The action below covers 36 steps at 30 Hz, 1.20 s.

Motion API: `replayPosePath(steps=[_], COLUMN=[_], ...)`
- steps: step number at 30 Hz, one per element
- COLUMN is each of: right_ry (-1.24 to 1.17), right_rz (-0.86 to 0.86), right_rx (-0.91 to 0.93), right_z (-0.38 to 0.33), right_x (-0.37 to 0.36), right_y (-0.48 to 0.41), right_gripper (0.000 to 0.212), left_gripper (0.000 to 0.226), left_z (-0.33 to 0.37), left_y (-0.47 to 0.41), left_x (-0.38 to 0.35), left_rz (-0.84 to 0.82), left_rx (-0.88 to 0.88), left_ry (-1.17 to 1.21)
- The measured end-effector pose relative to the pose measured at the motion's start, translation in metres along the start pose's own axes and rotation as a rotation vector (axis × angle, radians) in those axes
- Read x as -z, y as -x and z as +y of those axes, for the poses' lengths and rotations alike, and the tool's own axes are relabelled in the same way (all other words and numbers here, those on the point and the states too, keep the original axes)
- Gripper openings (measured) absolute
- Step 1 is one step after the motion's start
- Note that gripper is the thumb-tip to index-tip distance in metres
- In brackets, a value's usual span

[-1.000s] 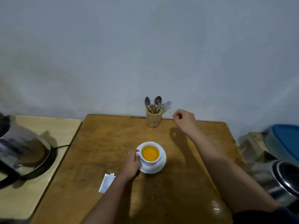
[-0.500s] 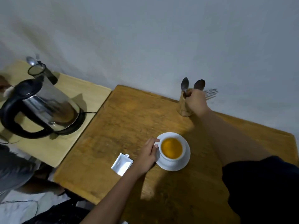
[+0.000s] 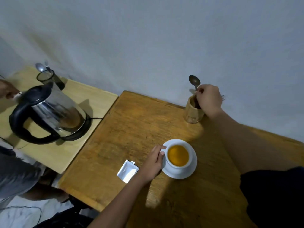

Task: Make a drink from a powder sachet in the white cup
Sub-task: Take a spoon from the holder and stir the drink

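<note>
The white cup holds orange liquid and stands on a white saucer on the brown wooden table. My left hand grips the cup's handle from the left. An opened silver sachet lies flat just left of that hand. At the table's far edge stands a wooden utensil holder. My right hand is above the holder, closed on the handle of a metal spoon whose bowl points up. A fork's tines peek out behind this hand.
A steel electric kettle with a black handle sits on its base on a lighter side table to the left. A dark cup with spoons stands behind it. Another person's hand shows at the left edge.
My right hand reached from beside the holder onto it and has closed on a spoon, lifting it slightly. The view swung left and down, bringing the kettle in. My left hand stays on the cup.
</note>
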State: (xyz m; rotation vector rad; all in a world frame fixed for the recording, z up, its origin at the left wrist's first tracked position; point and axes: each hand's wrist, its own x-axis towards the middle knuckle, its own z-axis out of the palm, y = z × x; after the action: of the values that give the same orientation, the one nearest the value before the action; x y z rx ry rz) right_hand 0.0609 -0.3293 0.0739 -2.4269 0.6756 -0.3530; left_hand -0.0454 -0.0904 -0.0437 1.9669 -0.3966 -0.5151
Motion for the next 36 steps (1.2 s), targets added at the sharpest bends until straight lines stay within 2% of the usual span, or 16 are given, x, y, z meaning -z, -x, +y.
replayPosePath(steps=[3,7,11,15,17,20,23,27,31,33,36], right_ry=[0.048,0.179,0.383,0.451,0.576,0.693,0.816,0.992,0.932,0.784,0.452], right_rz=[0.059,0.02,-0.203,-0.511,-0.588,-0.593,-0.571,-0.489,-0.535,-0.586,-0.624], right_rx=[0.071,0.216,0.338,0.345,0.351,0.355,0.336,0.433,0.435,0.378,0.2], right_z=[-0.022,-0.045,-0.046,-0.035,-0.032,-0.032,-0.034,-0.034,-0.03,-0.027,-0.021], right_x=[0.035,0.078,0.092,0.094,0.095,0.086,0.07,0.049,0.037,0.034,0.031], right_y=[0.0,0.017,0.057,0.099,0.118,0.137,0.149,0.163,0.168,0.166,0.161], right_gripper=[0.016,0.017,0.016,0.01,0.011,0.01,0.02,0.018,0.015,0.013,0.013], left_gripper=[0.023,0.026,0.027,0.022,0.02,0.017,0.015,0.022,0.025,0.026,0.025], left_z=[0.001,0.007,0.011,0.013,0.015,0.015,0.016,0.016,0.016,0.017,0.017], left_y=[0.0,-0.001,-0.002,-0.004,-0.004,-0.006,-0.01,-0.01,-0.011,-0.012,-0.013], left_x=[0.001,0.003,0.004,0.005,0.006,0.009,0.012,0.014,0.019,0.021,0.021], left_rz=[-0.003,-0.03,-0.056,-0.061,-0.083,-0.116,-0.126,-0.147,-0.184,-0.192,-0.193], left_rx=[-0.021,0.006,0.057,0.084,0.085,0.087,0.086,0.103,0.112,0.118,0.107], left_ry=[-0.022,-0.044,-0.032,-0.006,-0.001,-0.019,-0.027,-0.035,-0.06,-0.062,-0.063])
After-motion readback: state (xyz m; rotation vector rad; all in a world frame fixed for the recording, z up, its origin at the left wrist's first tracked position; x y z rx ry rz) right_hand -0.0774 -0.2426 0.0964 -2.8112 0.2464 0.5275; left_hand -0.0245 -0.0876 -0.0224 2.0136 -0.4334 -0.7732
